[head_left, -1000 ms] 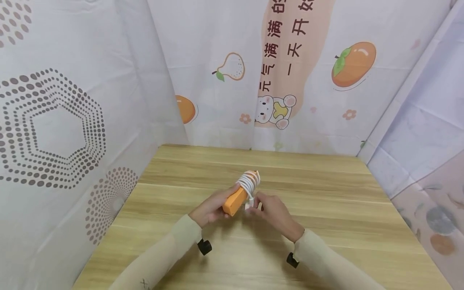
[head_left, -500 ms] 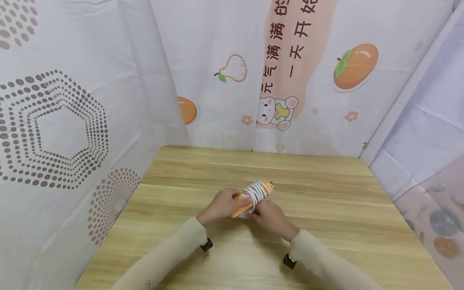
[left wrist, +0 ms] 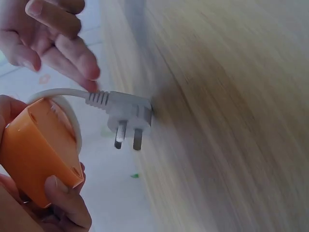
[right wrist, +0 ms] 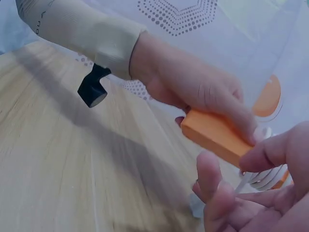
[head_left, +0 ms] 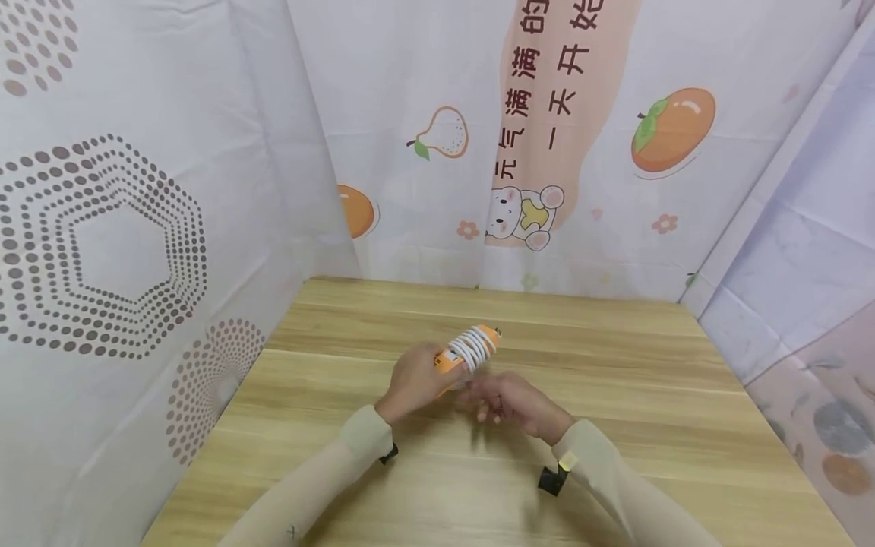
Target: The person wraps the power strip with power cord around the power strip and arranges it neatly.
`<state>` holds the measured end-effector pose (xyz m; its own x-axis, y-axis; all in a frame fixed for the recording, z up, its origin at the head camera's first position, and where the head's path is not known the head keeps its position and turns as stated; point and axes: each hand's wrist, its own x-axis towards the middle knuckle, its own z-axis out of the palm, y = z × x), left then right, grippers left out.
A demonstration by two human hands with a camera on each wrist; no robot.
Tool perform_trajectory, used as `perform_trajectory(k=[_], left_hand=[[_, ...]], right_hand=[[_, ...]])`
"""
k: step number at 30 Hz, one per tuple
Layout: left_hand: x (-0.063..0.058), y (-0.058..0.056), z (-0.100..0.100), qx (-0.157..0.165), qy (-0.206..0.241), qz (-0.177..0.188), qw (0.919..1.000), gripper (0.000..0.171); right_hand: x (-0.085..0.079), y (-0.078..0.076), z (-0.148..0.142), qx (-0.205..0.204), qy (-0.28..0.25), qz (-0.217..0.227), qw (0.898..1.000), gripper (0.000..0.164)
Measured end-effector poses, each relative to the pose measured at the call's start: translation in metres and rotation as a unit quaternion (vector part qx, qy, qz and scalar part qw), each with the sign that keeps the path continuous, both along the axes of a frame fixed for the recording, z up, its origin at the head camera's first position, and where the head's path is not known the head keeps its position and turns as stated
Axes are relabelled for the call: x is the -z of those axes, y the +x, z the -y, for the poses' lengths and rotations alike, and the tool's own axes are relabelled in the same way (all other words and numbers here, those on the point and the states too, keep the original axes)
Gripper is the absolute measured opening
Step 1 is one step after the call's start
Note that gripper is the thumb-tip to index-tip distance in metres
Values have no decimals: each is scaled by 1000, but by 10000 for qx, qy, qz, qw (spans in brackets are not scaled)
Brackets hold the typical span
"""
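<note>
An orange power strip (head_left: 487, 332) is held in my left hand (head_left: 412, 382), fingers and thumb round its near end. White cord (head_left: 472, 348) winds in several loops about its far half. From the cord's end hangs a white plug (left wrist: 129, 108), metal pins showing, close over the tabletop in the left wrist view. My right hand (head_left: 518, 403) is beside the strip, its fingers loosely bent and grasping nothing. In the left wrist view one of its fingertips (left wrist: 89, 67) lies right at the cord near the plug. The right wrist view shows the strip's plain orange side (right wrist: 217, 135).
A wood-grain table (head_left: 615, 365) spreads beneath both hands. White printed curtains (head_left: 396, 190) enclose it at the back and on both sides. A small black camera mount (head_left: 552, 480) sits on the right wrist, another on the left.
The power strip has turned in my left hand, with its wound far end swinging right, then slightly back left. My right hand has let go of the plug and loosened its fingers.
</note>
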<state>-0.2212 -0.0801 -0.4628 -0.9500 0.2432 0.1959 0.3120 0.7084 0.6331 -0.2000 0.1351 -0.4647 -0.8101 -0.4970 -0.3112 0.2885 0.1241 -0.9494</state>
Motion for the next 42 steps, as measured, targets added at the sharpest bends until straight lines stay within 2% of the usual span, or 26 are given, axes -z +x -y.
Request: perform_trajectory(k=[4, 8, 15, 19, 22, 27, 34, 38, 42], left_hand=[[1, -1, -1, 9, -129, -257, 9996, 42], [4, 6, -9, 350, -569, -542, 9963, 42], [19, 25, -20, 860, -1659, -859, 9786, 50], [26, 31, -21, 1083, -2132, -1012, 9657, 57], [27, 34, -22, 1215, -2320, -1068, 9592, 57], [29, 38, -22, 1403, -2278, -768, 9605, 55], [31, 45, -18, 1784, -1763, -366, 9674, 51], [31, 42, -13, 2134, -1337, -176, 9676, 51], [29, 31, -9, 2349, -1100, -129, 9657, 53]], right_hand=[[-9, 3, -4, -28, 110, -79, 9999, 42], [-18, 9, -13, -424, 415, -380, 9975, 36], [-22, 20, -30, -1115, 1130, -939, 9828, 33], [-19, 23, -38, -1140, 1479, -1173, 9754, 27], [-14, 25, -42, -1133, 1611, -1235, 9726, 26], [-8, 28, -44, -1141, 1729, -1245, 9704, 27], [-2, 33, -46, -1265, 1880, -1252, 9659, 27], [-1, 36, -44, -1376, 1863, -1161, 9659, 29], [0, 34, -40, -1416, 1998, -1296, 9608, 30]])
